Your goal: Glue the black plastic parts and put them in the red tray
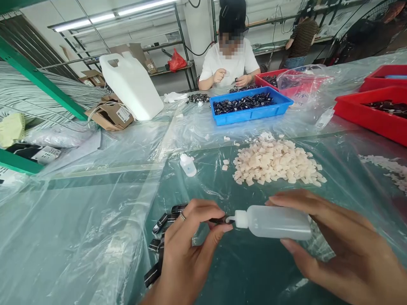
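Note:
My right hand (337, 245) is wrapped round a translucent squeeze bottle (276, 222), held sideways with its white nozzle pointing left. The nozzle tip touches a small dark part (219, 220) pinched between thumb and fingers of my left hand (187, 250), which wears a ring. Just left of that hand, several black glossy parts (160, 237) lie in a loose row on the plastic-covered table. A heap of small cream-white pieces (276, 163) sits beyond my hands.
A small white bottle (188, 165) lies mid-table. A blue tray (251, 106) of dark parts, red trays (372, 112), a white jug (132, 84) and a cardboard box (110, 114) stand further back. A person in white (229, 63) works opposite; another stands far back.

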